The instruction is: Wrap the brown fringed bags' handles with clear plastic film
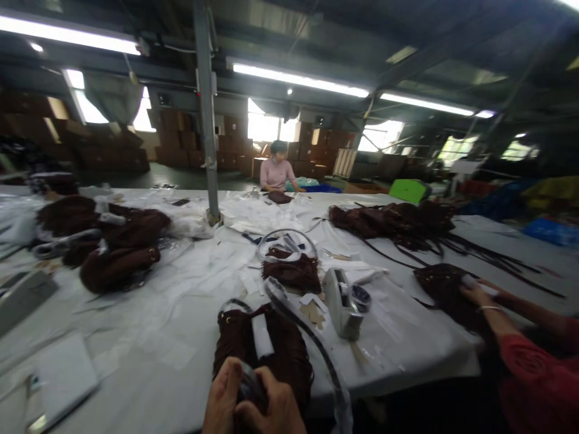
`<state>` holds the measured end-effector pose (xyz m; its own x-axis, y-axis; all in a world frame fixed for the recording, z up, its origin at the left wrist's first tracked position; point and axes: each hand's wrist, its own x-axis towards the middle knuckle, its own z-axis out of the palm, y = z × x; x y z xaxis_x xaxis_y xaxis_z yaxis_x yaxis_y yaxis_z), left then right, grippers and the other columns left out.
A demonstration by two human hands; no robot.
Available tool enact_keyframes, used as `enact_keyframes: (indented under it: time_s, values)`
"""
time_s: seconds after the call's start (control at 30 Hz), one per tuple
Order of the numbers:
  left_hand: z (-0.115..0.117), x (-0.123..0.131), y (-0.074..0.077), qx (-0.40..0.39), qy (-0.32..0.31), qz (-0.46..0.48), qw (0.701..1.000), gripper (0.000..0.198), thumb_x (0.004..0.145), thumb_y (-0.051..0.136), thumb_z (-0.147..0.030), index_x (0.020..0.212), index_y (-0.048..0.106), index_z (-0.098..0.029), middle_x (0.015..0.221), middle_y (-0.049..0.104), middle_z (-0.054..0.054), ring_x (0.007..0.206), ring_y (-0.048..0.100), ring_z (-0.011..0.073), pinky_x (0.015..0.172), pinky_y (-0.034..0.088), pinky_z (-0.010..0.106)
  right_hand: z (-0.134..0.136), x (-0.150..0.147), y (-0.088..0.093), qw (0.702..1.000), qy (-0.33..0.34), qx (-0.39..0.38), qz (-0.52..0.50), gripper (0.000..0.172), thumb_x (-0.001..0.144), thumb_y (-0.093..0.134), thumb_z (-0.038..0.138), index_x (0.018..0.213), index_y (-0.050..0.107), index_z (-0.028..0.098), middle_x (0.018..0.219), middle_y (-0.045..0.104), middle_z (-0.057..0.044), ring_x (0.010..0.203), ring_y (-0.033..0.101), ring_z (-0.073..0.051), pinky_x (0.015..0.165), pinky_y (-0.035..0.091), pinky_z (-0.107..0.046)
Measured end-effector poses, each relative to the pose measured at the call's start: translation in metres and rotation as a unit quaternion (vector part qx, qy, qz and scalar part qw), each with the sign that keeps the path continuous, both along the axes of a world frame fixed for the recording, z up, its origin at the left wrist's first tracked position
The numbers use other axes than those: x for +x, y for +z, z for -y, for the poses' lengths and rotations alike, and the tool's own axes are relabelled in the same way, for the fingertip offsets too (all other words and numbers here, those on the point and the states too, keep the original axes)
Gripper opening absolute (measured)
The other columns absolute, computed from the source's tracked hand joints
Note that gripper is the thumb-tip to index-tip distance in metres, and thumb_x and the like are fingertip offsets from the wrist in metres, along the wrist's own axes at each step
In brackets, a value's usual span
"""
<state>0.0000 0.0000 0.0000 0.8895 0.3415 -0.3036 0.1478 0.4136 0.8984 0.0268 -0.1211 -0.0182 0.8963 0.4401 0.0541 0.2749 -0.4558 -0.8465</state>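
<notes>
A dark brown fringed bag (265, 346) lies at the near edge of the white table (181, 325), with a white wrapped strip down its middle. My left hand (221, 401) and my right hand (271, 410) are both closed on the bag's near end, around a dark wrapped part between them. A plastic-covered strap (312, 343) curves from the bag toward the table edge. Another brown fringed bag (292, 268) lies just beyond.
A grey tape dispenser (344, 301) stands right of my bag. Piles of brown bags lie at the left (108, 241) and far right (393, 223). A person in red (529, 361) handles a bag at the right; another person (277, 172) sits across. A steel post (207, 120) rises mid-table.
</notes>
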Motion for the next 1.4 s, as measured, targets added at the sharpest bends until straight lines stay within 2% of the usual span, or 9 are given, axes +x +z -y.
enact_keyframes:
  time_s: [0.23, 0.37, 0.53, 0.6, 0.87, 1.0, 1.13, 1.2, 1.4]
  values:
    - [0.01, 0.002, -0.008, -0.197, 0.104, 0.004, 0.975, 0.049, 0.062, 0.077, -0.058, 0.082, 0.059, -0.017, 0.07, 0.055, -0.003, 0.068, 0.053, 0.0131, 0.066, 0.047, 0.024, -0.008, 0.002, -0.009, 0.986, -0.019, 0.049, 0.161, 0.036, 0.091, 0.046, 0.051, 0.1, 0.058, 0.018, 0.079, 0.07, -0.005, 0.069, 0.068, -0.018, 0.062, 0.049, -0.022]
    - [-0.003, 0.008, -0.013, -0.222, 0.03, 0.027, 0.974, 0.043, 0.068, 0.074, -0.055, 0.078, 0.053, -0.018, 0.07, 0.053, -0.004, 0.068, 0.051, 0.012, 0.067, 0.044, 0.023, -0.002, 0.008, -0.007, 0.989, -0.013, -0.004, 0.145, 0.033, 0.094, 0.042, 0.047, 0.09, 0.059, 0.019, 0.073, 0.068, -0.005, 0.065, 0.067, -0.018, 0.059, 0.047, -0.023]
    - [-0.038, 0.019, 0.003, 0.073, -0.23, 0.051, 0.969, 0.038, 0.077, 0.065, -0.053, 0.076, 0.055, -0.017, 0.062, 0.052, -0.004, 0.058, 0.044, 0.0101, 0.054, 0.032, 0.021, 0.001, 0.016, 0.008, 0.99, 0.091, -0.065, 0.081, 0.021, 0.087, 0.048, 0.033, 0.088, 0.062, 0.017, 0.075, 0.07, -0.006, 0.068, 0.067, -0.02, 0.06, 0.046, -0.024]
    - [-0.042, 0.021, 0.013, 0.145, -0.249, 0.075, 0.955, 0.035, 0.078, 0.066, -0.05, 0.077, 0.055, -0.016, 0.06, 0.051, -0.004, 0.056, 0.042, 0.0092, 0.051, 0.028, 0.021, -0.001, 0.017, 0.017, 0.993, 0.094, -0.04, 0.063, 0.02, 0.084, 0.05, 0.031, 0.09, 0.062, 0.016, 0.079, 0.07, -0.007, 0.071, 0.066, -0.019, 0.063, 0.046, -0.023]
    - [-0.013, 0.018, 0.009, -0.165, 0.074, 0.06, 0.982, 0.049, 0.072, 0.069, -0.057, 0.074, 0.036, -0.021, 0.062, 0.036, -0.009, 0.052, 0.034, 0.0064, 0.05, 0.032, 0.018, -0.015, 0.012, 0.017, 0.998, 0.058, 0.006, -0.004, 0.04, 0.082, 0.053, 0.058, 0.082, 0.058, 0.017, 0.06, 0.059, 0.002, 0.051, 0.053, -0.013, 0.048, 0.038, -0.02]
    - [-0.032, 0.01, 0.003, -0.008, -0.066, 0.095, 0.993, 0.041, 0.08, 0.059, -0.058, 0.079, 0.047, -0.019, 0.061, 0.04, -0.007, 0.054, 0.036, 0.0083, 0.051, 0.03, 0.02, -0.012, 0.011, 0.006, 0.992, 0.092, -0.079, 0.029, 0.03, 0.088, 0.046, 0.045, 0.084, 0.059, 0.019, 0.057, 0.06, 0.0, 0.05, 0.057, -0.014, 0.048, 0.037, -0.02]
    - [-0.05, 0.002, 0.013, 0.244, -0.239, 0.087, 0.936, 0.033, 0.073, 0.07, -0.046, 0.083, 0.062, -0.016, 0.064, 0.054, -0.003, 0.059, 0.045, 0.0112, 0.054, 0.03, 0.022, -0.011, 0.01, 0.001, 0.982, 0.14, -0.115, 0.057, 0.025, 0.086, 0.047, 0.031, 0.1, 0.064, 0.02, 0.059, 0.065, -0.001, 0.054, 0.064, -0.018, 0.047, 0.038, -0.021]
    - [-0.046, 0.002, 0.014, 0.242, -0.204, 0.078, 0.946, 0.033, 0.074, 0.068, -0.048, 0.076, 0.061, -0.015, 0.063, 0.054, -0.002, 0.059, 0.046, 0.0116, 0.054, 0.031, 0.022, -0.013, 0.009, -0.002, 0.987, 0.108, -0.096, 0.068, 0.025, 0.085, 0.049, 0.033, 0.099, 0.065, 0.019, 0.064, 0.067, -0.003, 0.057, 0.065, -0.019, 0.05, 0.041, -0.021]
    - [-0.025, 0.007, 0.001, -0.043, 0.034, 0.056, 0.997, 0.044, 0.079, 0.054, -0.063, 0.074, 0.047, -0.02, 0.058, 0.036, -0.007, 0.051, 0.034, 0.0096, 0.05, 0.03, 0.021, -0.015, 0.005, -0.013, 0.994, 0.048, -0.068, 0.07, 0.036, 0.09, 0.045, 0.053, 0.095, 0.06, 0.021, 0.062, 0.067, -0.001, 0.05, 0.063, -0.017, 0.045, 0.04, -0.021]
